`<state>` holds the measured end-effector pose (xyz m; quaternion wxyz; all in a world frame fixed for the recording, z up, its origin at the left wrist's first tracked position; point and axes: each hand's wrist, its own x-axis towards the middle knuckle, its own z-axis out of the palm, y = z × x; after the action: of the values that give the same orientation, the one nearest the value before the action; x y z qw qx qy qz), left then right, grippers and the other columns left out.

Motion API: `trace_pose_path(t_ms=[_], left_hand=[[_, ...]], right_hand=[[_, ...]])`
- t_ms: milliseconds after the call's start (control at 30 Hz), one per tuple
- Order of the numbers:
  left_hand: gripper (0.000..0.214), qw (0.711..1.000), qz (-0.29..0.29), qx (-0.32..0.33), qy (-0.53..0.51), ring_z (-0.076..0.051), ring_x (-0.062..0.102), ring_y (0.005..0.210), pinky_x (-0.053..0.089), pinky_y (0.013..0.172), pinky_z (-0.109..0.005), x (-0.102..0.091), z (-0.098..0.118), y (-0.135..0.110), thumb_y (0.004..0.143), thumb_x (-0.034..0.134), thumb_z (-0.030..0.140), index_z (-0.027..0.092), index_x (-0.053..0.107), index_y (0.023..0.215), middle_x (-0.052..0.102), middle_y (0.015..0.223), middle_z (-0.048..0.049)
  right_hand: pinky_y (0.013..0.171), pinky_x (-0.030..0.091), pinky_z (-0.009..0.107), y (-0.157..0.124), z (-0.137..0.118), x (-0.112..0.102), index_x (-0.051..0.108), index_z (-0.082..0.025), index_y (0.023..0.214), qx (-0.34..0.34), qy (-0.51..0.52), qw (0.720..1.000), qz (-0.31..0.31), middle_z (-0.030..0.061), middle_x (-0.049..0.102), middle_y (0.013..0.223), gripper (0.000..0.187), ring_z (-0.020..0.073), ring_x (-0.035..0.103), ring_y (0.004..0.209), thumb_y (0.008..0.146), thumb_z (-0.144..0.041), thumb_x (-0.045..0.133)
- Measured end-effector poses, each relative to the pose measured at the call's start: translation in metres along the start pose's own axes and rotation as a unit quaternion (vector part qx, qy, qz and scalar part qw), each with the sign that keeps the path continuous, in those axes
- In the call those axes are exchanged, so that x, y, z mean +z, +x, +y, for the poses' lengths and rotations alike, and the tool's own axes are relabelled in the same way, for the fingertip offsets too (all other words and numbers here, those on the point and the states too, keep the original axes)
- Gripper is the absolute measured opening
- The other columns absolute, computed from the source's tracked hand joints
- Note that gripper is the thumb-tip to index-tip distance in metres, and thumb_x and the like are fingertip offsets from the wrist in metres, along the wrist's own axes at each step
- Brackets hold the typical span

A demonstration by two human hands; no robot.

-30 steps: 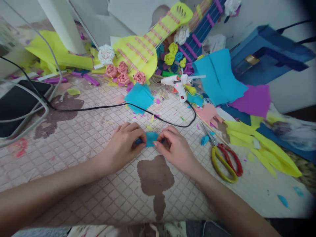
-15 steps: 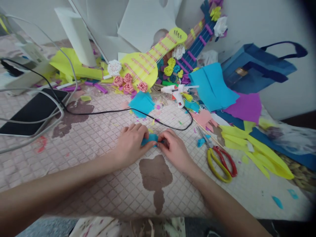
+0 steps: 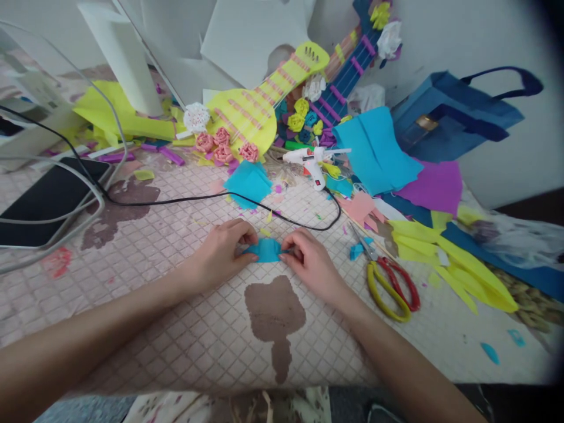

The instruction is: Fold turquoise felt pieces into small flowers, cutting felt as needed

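A small piece of blue crepe paper is stretched between my two hands, low over the quilted table cover. My left hand pinches its left end between thumb and fingers. At the opposite end, my right hand grips the paper with thumb and fingertips. Just beyond my hands lies a stack of blue paper squares. To the right of my right hand are scissors with one yellow and one red handle, their blades pointing away from me beside small blue scraps.
A white glue gun lies behind, its black cord crossing the table. Yellow and blue paper guitars lean at the back. A tablet with grey cables is left; a blue bag and yellow paper are right.
My left hand has shifted left and its fingers have drawn back, so more of the blue paper shows between my hands. The view has moved slightly. My right hand keeps its pinch.
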<state>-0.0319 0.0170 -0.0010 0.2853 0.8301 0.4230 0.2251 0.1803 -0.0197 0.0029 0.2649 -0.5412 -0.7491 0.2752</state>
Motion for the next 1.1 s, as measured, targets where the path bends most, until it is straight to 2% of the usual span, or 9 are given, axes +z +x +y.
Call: trace_pose_path(t_ms=[167, 300, 400, 567, 667, 733, 833, 933, 1100], left_hand=[[0.011, 1.0, -0.01, 0.002, 0.001, -0.02, 0.057, 0.087, 0.045, 0.077, -0.035, 0.0, 0.0, -0.001, 0.076, 0.059, 0.017, 0.018, 0.056, 0.086, 0.061, 0.09, -0.0034], [0.017, 0.998, -0.025, -0.038, -0.046, -0.017, 0.057, 0.075, 0.046, 0.067, -0.029, -0.005, -0.003, 0.006, 0.079, 0.058, 0.029, 0.016, 0.055, 0.09, 0.06, 0.083, -0.0031], [0.023, 0.997, -0.014, -0.068, -0.033, -0.016, 0.056, 0.068, 0.045, 0.062, -0.028, -0.008, -0.002, 0.019, 0.081, 0.056, 0.033, 0.014, 0.056, 0.095, 0.059, 0.084, -0.0048], [0.015, 0.998, -0.055, 0.005, 0.003, -0.017, 0.057, 0.076, 0.045, 0.066, -0.028, -0.003, 0.011, 0.041, 0.076, 0.059, 0.025, 0.015, 0.06, 0.087, 0.057, 0.089, -0.0061], [0.007, 0.997, -0.065, -0.003, 0.029, -0.02, 0.057, 0.081, 0.043, 0.066, -0.028, 0.002, 0.016, 0.046, 0.071, 0.063, 0.019, 0.015, 0.058, 0.075, 0.057, 0.084, -0.0049], [0.006, 0.998, -0.062, -0.012, 0.019, -0.018, 0.056, 0.076, 0.041, 0.062, -0.027, 0.004, 0.016, 0.045, 0.071, 0.061, 0.017, 0.016, 0.056, 0.069, 0.057, 0.075, -0.0026], [0.01, 0.994, -0.042, -0.048, -0.093, -0.013, 0.052, 0.061, 0.039, 0.055, -0.024, 0.001, 0.011, 0.043, 0.074, 0.06, 0.022, 0.016, 0.054, 0.067, 0.054, 0.064, 0.0009], [0.02, 0.954, -0.018, -0.117, -0.275, -0.01, 0.048, 0.055, 0.037, 0.051, -0.022, -0.003, 0.009, 0.041, 0.074, 0.063, 0.032, 0.016, 0.053, 0.069, 0.052, 0.06, 0.0026], [0.029, 0.829, -0.011, -0.205, -0.52, -0.01, 0.053, 0.061, 0.045, 0.059, -0.025, -0.005, 0.017, 0.037, 0.073, 0.068, 0.039, 0.015, 0.052, 0.073, 0.055, 0.069, 0.0011]], right_hand=[[0.062, 0.038, 0.025, 0.0, 0.004, -0.001, 0.053, -0.019, 0.086, 0.006, 0.025, 1.0, 0.006, 0.0003, 0.053, 0.084, 0.008, 0.0124, 0.05, 0.07, 0.082, -0.014, 0.057], [0.065, 0.039, 0.026, 0.007, 0.009, -0.004, 0.053, -0.019, 0.085, 0.003, 0.015, 1.0, 0.027, 0.0017, 0.056, 0.08, 0.004, 0.0141, 0.051, 0.073, 0.087, -0.018, 0.05], [0.064, 0.039, 0.026, 0.018, 0.01, -0.008, 0.054, -0.018, 0.083, -0.007, 0.008, 1.0, -0.013, 0.0012, 0.057, 0.078, 0.003, 0.014, 0.052, 0.071, 0.085, -0.017, 0.051], [0.051, 0.036, 0.024, 0.026, 0.014, -0.012, 0.053, -0.019, 0.082, 0.045, 0.091, 0.994, -0.05, -0.0027, 0.054, 0.069, 0.008, 0.0096, 0.046, 0.052, 0.086, -0.026, 0.052], [0.044, 0.033, 0.022, 0.022, 0.018, -0.012, 0.052, -0.02, 0.084, 0.084, 0.173, 0.981, -0.038, -0.0055, 0.048, 0.061, 0.015, 0.0084, 0.042, 0.045, 0.087, -0.035, 0.051], [0.042, 0.033, 0.022, 0.019, 0.019, -0.011, 0.052, -0.02, 0.085, 0.099, 0.208, 0.973, -0.017, -0.0063, 0.045, 0.057, 0.021, 0.0089, 0.042, 0.044, 0.088, -0.041, 0.051], [0.045, 0.036, 0.023, 0.016, 0.017, -0.009, 0.052, -0.02, 0.088, 0.108, 0.252, 0.961, 0.046, -0.0046, 0.048, 0.06, 0.029, 0.0097, 0.043, 0.047, 0.089, -0.049, 0.047], [0.052, 0.041, 0.025, 0.015, 0.01, -0.006, 0.054, -0.02, 0.093, 0.103, 0.292, 0.947, 0.086, -0.0012, 0.052, 0.071, 0.035, 0.0111, 0.047, 0.057, 0.087, -0.054, 0.049], [0.052, 0.04, 0.024, 0.011, 0.0, -0.002, 0.058, -0.02, 0.095, 0.122, 0.383, 0.915, 0.034, 0.0005, 0.055, 0.077, 0.033, 0.0116, 0.049, 0.064, 0.082, -0.049, 0.06]])
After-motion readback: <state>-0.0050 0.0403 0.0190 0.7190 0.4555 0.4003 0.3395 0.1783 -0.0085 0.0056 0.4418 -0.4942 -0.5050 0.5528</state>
